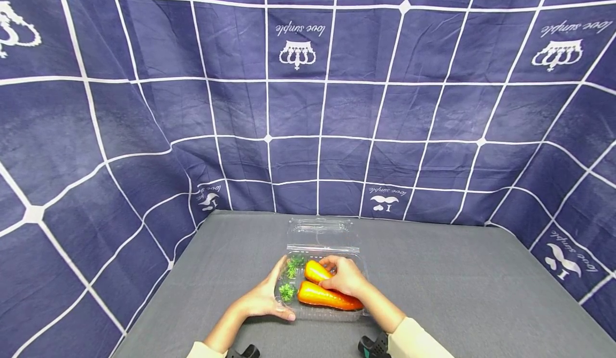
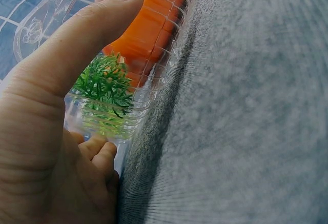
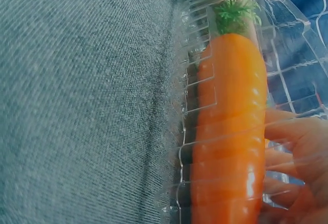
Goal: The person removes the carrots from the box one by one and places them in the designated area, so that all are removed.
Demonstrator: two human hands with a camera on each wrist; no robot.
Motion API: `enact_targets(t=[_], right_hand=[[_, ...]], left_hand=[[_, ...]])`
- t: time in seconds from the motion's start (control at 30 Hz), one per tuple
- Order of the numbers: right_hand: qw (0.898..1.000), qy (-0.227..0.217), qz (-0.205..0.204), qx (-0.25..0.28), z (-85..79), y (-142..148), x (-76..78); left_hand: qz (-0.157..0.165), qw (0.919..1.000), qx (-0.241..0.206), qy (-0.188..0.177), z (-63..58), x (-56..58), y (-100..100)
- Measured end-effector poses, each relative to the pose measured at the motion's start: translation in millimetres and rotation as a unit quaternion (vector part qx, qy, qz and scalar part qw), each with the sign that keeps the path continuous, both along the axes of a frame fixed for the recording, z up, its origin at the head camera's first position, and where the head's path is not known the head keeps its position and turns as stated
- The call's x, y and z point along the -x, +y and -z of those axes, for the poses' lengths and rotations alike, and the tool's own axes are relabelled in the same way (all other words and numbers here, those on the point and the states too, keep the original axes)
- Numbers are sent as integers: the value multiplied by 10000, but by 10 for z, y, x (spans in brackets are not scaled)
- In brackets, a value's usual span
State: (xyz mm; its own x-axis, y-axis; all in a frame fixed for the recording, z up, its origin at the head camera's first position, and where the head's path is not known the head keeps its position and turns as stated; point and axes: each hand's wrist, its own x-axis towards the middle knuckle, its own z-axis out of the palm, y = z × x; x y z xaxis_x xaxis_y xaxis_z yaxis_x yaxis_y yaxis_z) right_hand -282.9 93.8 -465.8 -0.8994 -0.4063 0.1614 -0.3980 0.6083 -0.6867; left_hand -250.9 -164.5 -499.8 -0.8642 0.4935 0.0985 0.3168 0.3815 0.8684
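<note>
Your clear plastic container [image 1: 332, 314] sits on the grey surface [image 1: 462, 277] in front of you, with two orange carrots lying side by side in it, the near carrot [image 1: 321, 295] and the far carrot [image 1: 315, 272]. Both have their thick ends to your left. Green tufts [image 1: 286, 292] sit at those ends, against the container's left side, and the near carrot tapers toward the right end.

Your right hand [image 1: 344, 277] pinches the far carrot, thumb on its near side and fingers over the other; the hand covers that carrot's narrow part. Your left hand [image 1: 268, 297] holds the left end of the container, its thumb stretched along the near wall and the other fingers bent against the end.

The lid [image 1: 320, 235] is swung back on the far side, past the hinge, clear of the carrots; you cannot tell how steeply it leans. Your right forearm crosses the container's near right corner. Nearer you are the cream sleeves [image 1: 415, 339] and black wrist straps [image 1: 374, 345]. Beyond the grey surface hangs a blue cloth [image 1: 356, 109] with white grid lines and printed crowns.
</note>
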Motion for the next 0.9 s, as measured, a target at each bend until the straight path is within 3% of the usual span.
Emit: enact_targets(t=[0.3, 0.5, 0.7, 0.9], right_hand=[[9982, 255, 209, 502, -41, 15, -5], [9929, 177, 409, 1104, -104, 31, -10], [9803, 77, 830, 1789, -202, 53, -28], [9556, -298, 1270, 2643, -295, 98, -47]], left_hand=[[-14, 9999, -29, 98, -8, -13, 6], [104, 9999, -80, 64, -7, 2, 7], [128, 9998, -83, 96, -5, 9, 10], [121, 9998, -96, 112, -10, 4, 6]])
